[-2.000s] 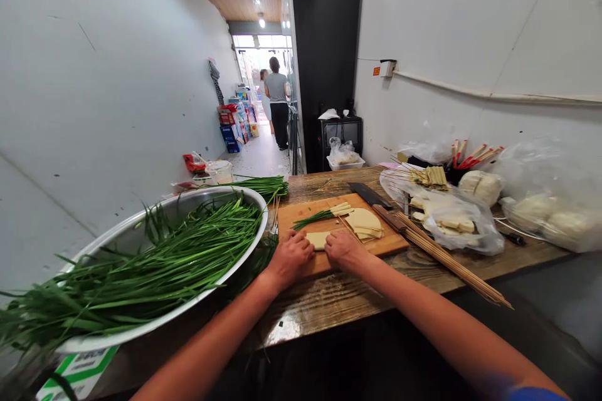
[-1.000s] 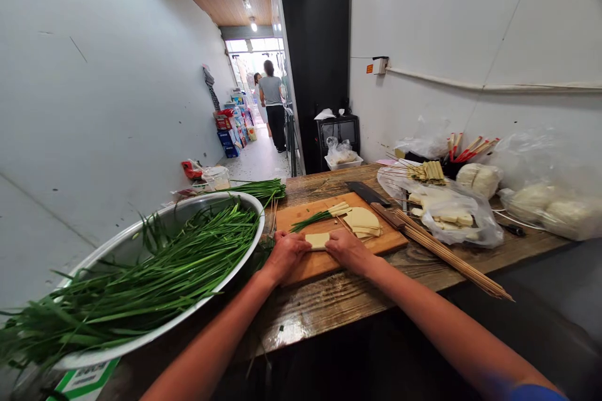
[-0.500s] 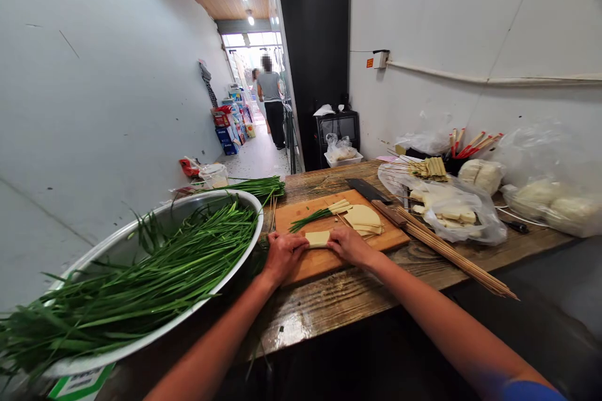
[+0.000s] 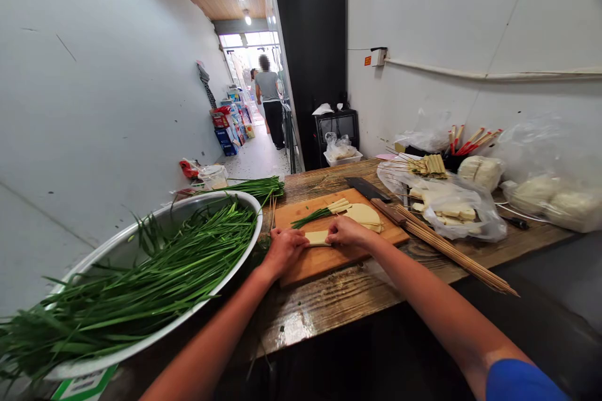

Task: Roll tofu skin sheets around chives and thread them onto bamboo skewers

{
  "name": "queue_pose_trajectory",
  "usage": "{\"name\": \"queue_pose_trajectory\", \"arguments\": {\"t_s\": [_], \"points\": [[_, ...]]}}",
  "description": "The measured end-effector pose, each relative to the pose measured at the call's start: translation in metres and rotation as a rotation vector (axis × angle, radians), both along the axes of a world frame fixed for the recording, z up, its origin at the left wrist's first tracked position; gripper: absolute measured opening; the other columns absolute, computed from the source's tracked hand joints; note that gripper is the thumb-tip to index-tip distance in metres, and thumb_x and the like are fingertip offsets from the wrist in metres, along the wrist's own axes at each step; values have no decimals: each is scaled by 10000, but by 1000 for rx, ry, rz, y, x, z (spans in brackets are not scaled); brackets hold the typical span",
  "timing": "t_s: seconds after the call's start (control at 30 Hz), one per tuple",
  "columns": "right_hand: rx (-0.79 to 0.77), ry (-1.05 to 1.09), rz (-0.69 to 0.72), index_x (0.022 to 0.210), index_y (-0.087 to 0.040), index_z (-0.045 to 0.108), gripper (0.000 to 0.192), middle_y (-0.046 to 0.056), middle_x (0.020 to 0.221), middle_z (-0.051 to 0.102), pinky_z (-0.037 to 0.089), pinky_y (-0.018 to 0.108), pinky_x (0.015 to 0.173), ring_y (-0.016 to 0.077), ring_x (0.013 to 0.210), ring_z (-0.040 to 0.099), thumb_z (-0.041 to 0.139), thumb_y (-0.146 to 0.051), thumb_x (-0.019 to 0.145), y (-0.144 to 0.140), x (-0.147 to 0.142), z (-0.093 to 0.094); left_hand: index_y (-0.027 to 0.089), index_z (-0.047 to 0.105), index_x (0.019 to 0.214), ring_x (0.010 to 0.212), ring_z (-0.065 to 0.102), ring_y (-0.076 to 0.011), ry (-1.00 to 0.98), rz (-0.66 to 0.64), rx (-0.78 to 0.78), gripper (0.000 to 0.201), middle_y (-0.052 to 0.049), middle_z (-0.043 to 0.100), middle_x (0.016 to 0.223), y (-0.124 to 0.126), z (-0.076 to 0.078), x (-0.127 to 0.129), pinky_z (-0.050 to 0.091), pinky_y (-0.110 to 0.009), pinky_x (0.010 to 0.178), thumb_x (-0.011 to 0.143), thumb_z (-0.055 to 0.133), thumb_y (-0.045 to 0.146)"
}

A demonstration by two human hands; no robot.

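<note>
On a wooden cutting board (image 4: 301, 270), a pale yellow tofu-skin roll (image 4: 318, 238) lies crosswise between my hands. My left hand (image 4: 285, 249) is closed on its left end. At the right end my right hand (image 4: 348, 231) pinches it, fingertips pressed together. Just behind is a stack of flat round-edged tofu sheets (image 4: 364, 216), partly covered by my right hand. Finished-looking rolls with green chive ends (image 4: 324, 212) lie at the back of the board. Whatever is inside the held roll is hidden.
A big metal basin (image 4: 256, 213) of long green chives (image 4: 155, 288) stands left. A cleaver (image 4: 369, 189) and a bundle of bamboo skewers (image 4: 463, 258) lie at the board's right. Beyond are plastic-bagged tofu pieces (image 4: 451, 210) and skewered rolls (image 4: 427, 166). People (image 4: 269, 97) stand in the far passage.
My right hand has shifted slightly, its fingers now more bunched at the roll's right end. My left hand stays on the left end. The view has moved a little.
</note>
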State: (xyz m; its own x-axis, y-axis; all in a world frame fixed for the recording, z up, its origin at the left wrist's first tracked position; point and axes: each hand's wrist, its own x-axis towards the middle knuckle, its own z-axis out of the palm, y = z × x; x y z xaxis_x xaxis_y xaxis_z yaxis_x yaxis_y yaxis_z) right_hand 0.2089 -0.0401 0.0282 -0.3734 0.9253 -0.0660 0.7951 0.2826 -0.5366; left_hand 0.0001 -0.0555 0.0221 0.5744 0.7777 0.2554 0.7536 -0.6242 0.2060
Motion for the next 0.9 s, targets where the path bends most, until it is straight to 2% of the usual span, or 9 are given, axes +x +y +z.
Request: {"name": "queue_pose_trajectory", "arguments": {"t_s": [0.13, 0.23, 0.33, 0.4, 0.53, 0.73, 0.8, 0.9], "points": [[202, -151, 39, 803, -164, 698, 234, 69, 784, 694, 333, 231, 563, 157, 682, 583, 467, -189, 780, -10, -6, -1, 247, 713, 762, 853, 560, -175, -71, 87, -61, 192, -25, 679, 880, 1, 1, 3, 270, -331, 791, 822, 531, 254], [311, -226, -18, 851, -151, 676, 274, 116, 868, 688, 353, 257, 614, 194, 765, 600, 408, -195, 810, -17, -12, -7, 257, 718, 768, 864, 574, -179, -104, 139, -83, 165, -17, 684, 886, -1, 2, 5, 287, -322, 787, 797, 556, 249], [294, -230, -123, 863, -129, 660, 257, 139, 880, 680, 363, 268, 625, 210, 787, 601, 424, -207, 801, -18, -16, -12, 247, 721, 758, 855, 582, -177, -113, 131, -101, 176, -17, 687, 869, -1, 5, 6, 306, -306, 780, 795, 549, 240], [242, -187, -166, 876, -131, 652, 229, 118, 874, 679, 365, 260, 620, 202, 788, 599, 459, -200, 773, -15, -15, -12, 235, 723, 742, 838, 585, -172, -105, 111, -116, 188, -21, 688, 841, 0, 6, 6, 321, -292, 772, 795, 542, 234], [211, -106, -71, 831, -158, 660, 185, 62, 852, 672, 371, 225, 653, 162, 802, 587, 489, -171, 762, -13, -10, -9, 234, 724, 765, 846, 591, -167, -97, 125, -135, 169, -18, 694, 856, 1, 9, 7, 327, -282, 773, 779, 556, 229], [442, -226, 46, 860, -115, 651, 225, 117, 928, 612, 376, 270, 797, 189, 905, 540, 483, -264, 845, -35, -9, -10, 228, 722, 751, 849, 601, -163, -123, 141, -168, 161, -10, 699, 861, 0, 10, 6, 332, -283, 787, 768, 563, 244], [472, -274, 72, 872, -106, 642, 227, 125, 937, 598, 378, 288, 803, 205, 921, 529, 507, -286, 838, -39, -11, -10, 227, 723, 756, 861, 601, -171, -150, 158, -186, 164, -12, 703, 858, 2, 9, 5, 347, -277, 777, 767, 564, 265], [455, -299, 87, 852, -110, 644, 219, 111, 914, 602, 379, 277, 777, 193, 891, 537, 474, -247, 857, -37, -11, -10, 230, 720, 834, 864, 604, -182, -200, 253, -252, 180, -15, 707, 877, 5, 6, 4, 372, -270, 747, 758, 575, 306]]}}
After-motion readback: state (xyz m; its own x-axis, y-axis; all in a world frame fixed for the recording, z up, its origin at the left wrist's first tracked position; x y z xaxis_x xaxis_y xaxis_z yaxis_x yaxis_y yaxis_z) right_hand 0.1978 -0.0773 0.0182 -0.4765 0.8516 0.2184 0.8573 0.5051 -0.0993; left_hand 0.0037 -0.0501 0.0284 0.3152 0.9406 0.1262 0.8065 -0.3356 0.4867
